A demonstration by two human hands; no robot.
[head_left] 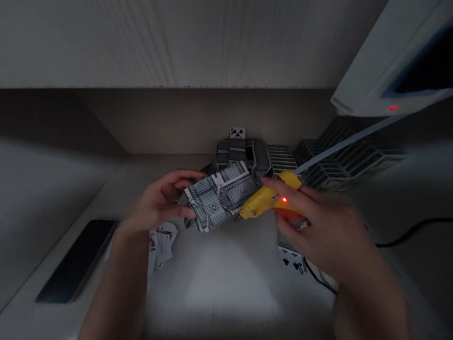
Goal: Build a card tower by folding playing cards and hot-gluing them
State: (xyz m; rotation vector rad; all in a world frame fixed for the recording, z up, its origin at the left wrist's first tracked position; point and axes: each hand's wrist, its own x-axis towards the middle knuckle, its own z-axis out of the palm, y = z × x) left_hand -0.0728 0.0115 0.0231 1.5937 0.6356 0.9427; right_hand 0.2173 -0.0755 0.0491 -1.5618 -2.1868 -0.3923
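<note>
My left hand (pixel 166 200) grips the left end of a box-like piece built from folded playing cards (pixel 222 196), its patterned card backs facing up. My right hand (pixel 311 219) is wrapped round a yellow glue gun (pixel 265 198) with a small red light lit on its side. A pale glue stick (pixel 339 148) juts from the gun's rear toward the upper right. The gun's nozzle end lies close to the right side of the card piece; whether it touches I cannot tell. Below my right hand, a stack of playing cards (pixel 292 259) is partly covered.
Behind the card piece stand more folded-card blocks (pixel 260 156) with an upright eight of clubs (pixel 238 133). Card structures (pixel 325 165) line the back right. Loose cards (pixel 164 243) and a dark phone (pixel 76 259) lie left. A white device (pixel 375 66) overhangs upper right; a black cable (pixel 410 236) runs right.
</note>
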